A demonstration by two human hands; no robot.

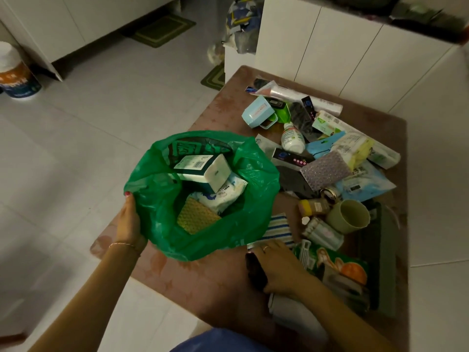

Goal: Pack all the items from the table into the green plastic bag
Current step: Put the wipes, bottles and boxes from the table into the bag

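We counted one green bag [203, 196], its rim gripped by our left hand [130, 224], holding three items; our right hand [276, 268] clasped one dark object [255, 270].

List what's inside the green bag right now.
Inside the green bag: a white box on top, a wipes pack beneath it, a yellow sponge. Anything deeper is covered.

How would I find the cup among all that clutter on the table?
Start at the green plastic bag and look right, across the brown table, to the heap's near edge. The cup lies tipped on its side, mouth facing you: a plain pale olive-green round cup, the only open vessel among flat packets.
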